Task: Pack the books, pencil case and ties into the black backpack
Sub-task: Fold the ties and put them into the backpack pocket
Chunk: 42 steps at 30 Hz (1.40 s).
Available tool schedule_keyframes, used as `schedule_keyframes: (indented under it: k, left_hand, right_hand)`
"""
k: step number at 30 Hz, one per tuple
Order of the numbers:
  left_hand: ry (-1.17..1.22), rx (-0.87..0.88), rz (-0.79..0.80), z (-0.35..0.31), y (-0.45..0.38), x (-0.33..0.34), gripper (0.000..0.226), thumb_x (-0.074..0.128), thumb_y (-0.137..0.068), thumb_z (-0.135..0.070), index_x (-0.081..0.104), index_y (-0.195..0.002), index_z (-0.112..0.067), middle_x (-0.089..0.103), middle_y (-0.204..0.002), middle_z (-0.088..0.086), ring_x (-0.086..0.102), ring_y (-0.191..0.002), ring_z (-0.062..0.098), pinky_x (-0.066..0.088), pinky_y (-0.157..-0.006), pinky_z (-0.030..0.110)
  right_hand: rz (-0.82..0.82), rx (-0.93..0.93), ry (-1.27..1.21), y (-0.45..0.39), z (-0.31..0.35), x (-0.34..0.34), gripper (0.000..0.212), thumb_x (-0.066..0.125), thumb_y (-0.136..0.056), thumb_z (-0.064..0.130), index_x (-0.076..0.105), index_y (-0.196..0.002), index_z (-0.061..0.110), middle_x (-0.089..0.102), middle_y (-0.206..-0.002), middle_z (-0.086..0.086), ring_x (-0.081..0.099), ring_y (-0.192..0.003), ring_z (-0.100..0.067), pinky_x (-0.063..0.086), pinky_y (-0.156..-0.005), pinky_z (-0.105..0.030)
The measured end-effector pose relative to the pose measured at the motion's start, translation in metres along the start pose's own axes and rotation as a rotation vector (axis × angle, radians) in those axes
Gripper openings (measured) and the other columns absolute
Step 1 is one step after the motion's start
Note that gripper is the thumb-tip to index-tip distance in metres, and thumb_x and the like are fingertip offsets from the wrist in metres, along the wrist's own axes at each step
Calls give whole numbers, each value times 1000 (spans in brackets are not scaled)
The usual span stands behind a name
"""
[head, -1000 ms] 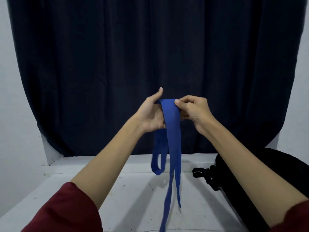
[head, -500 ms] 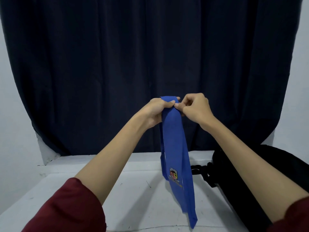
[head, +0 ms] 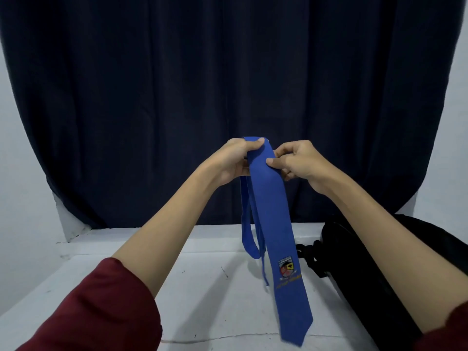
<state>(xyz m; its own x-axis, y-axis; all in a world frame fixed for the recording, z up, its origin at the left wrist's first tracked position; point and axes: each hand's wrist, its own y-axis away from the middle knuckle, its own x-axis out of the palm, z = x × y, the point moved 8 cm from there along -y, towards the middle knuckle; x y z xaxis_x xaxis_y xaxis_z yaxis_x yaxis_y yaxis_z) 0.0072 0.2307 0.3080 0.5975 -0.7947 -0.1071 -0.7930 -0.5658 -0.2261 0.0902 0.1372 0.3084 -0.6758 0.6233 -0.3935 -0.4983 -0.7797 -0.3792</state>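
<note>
Pinching the blue tie (head: 268, 211) at its top fold, both hands (head: 234, 160) (head: 300, 160) hang it above the table (head: 202, 300), beside the backpack (head: 367, 274).

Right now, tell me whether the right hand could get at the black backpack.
Probably yes: the black backpack lies right under that arm, nothing between, but the right hand is pinching the blue tie.

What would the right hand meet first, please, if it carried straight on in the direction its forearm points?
The right hand already grips the blue tie; just past it is the left hand, then probably the dark curtain, though depth is unclear.
</note>
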Motion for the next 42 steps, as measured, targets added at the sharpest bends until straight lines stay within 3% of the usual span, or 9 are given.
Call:
schedule_keyframes:
  k: [7, 11, 13, 18, 23, 30, 35, 37, 42]
  left_hand:
    - [37, 1, 24, 4, 2, 4, 22, 47, -99, -16, 63, -111, -6, 71, -96, 2, 68, -84, 12, 58, -71, 24]
    - [71, 32, 52, -1, 3, 5, 23, 44, -100, -16, 63, -108, -5, 72, -102, 1, 70, -87, 12, 57, -71, 22]
    - [96, 48, 48, -5, 4, 4, 26, 44, -101, -15, 62, -111, -1, 72, -104, 2, 70, -88, 11, 57, -70, 22]
    - [107, 83, 12, -9, 4, 0, 26, 45, -100, -15, 62, -110, 1, 72, -102, 4, 71, -87, 12, 57, -73, 22]
    - [130, 79, -33, -8, 3, -2, 23, 47, -99, -14, 65, -102, 0, 73, -96, 4, 71, -84, 12, 58, -75, 23]
    - [128, 40, -58, -7, 3, -2, 21, 48, -98, -13, 65, -98, -1, 73, -95, 5, 70, -83, 12, 58, -76, 23]
    - [22, 77, -94, -11, 0, -5, 26, 49, -99, -17, 65, -109, 1, 71, -107, 6, 69, -93, 14, 56, -82, 24]
    - [-89, 101, -70, -12, 1, -5, 28, 49, -99, -19, 63, -112, 1, 71, -109, 5, 69, -96, 14, 56, -82, 24]
    - [-239, 81, 38, -5, 10, -3, 51, 39, -99, -47, 66, -109, -5, 73, -97, 9, 70, -85, 18, 58, -78, 28]
  right_hand:
    - [-108, -26, -32, -3, -4, -3, 20, 74, -80, 12, 58, -70, 8, 66, -82, -4, 62, -64, -14, 57, -61, -30]
    - [-184, -75, -98, -1, -3, -6, 23, 76, -78, 13, 57, -66, 8, 64, -76, 6, 59, -56, -3, 47, -46, -15]
    - [-243, -94, -123, 1, -5, -10, 26, 78, -77, 19, 57, -65, 10, 63, -66, 2, 58, -48, -1, 44, -46, -12]
    - [-185, -78, -167, 3, -14, -2, 28, 71, -82, 32, 61, -70, 10, 66, -70, -1, 63, -64, -11, 50, -67, -25]
    - [-127, -56, -285, 1, -18, 5, 26, 64, -89, 26, 61, -72, 7, 66, -78, -5, 63, -74, -17, 56, -80, -36]
    - [-184, -112, -228, 1, -11, 3, 26, 59, -93, 21, 54, -71, 10, 66, -80, -4, 63, -69, -13, 54, -59, -23]
    - [-124, -91, -310, 2, -15, 8, 33, 59, -91, 35, 65, -84, 3, 69, -86, -9, 63, -73, -16, 55, -66, -28]
    - [-59, -76, -286, 2, -15, 11, 31, 62, -90, 32, 69, -90, 1, 71, -88, -8, 64, -76, -16, 54, -69, -28]
    - [-23, -110, -263, -1, -1, 3, 20, 57, -94, 19, 64, -76, 12, 66, -77, 2, 62, -70, -7, 50, -64, -18]
